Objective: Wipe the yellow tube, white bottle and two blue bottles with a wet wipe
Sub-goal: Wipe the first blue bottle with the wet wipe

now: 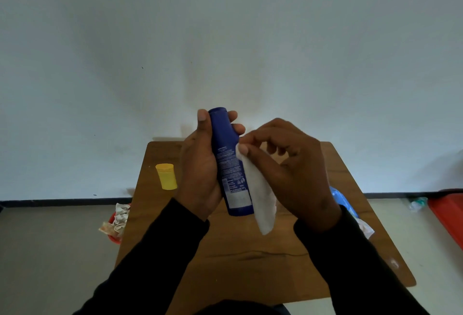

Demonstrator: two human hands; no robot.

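My left hand (pixel 200 172) grips a dark blue bottle (pixel 229 162) above the wooden table (pixel 263 259), its cap pointing away from me and its printed label facing up. My right hand (pixel 293 172) pinches a white wet wipe (pixel 261 204) against the bottle's right side; the wipe hangs down past the bottle's base. The yellow tube (pixel 166 176) stands upright on the table's far left part, apart from both hands. The white bottle and a second blue bottle are not visible.
A light blue wipes pack (pixel 344 202) lies at the table's right edge, mostly behind my right arm. A red bin with crumpled paper (pixel 116 222) sits on the floor to the left. A red object (pixel 448 214) lies on the floor far right. A wall rises behind the table.
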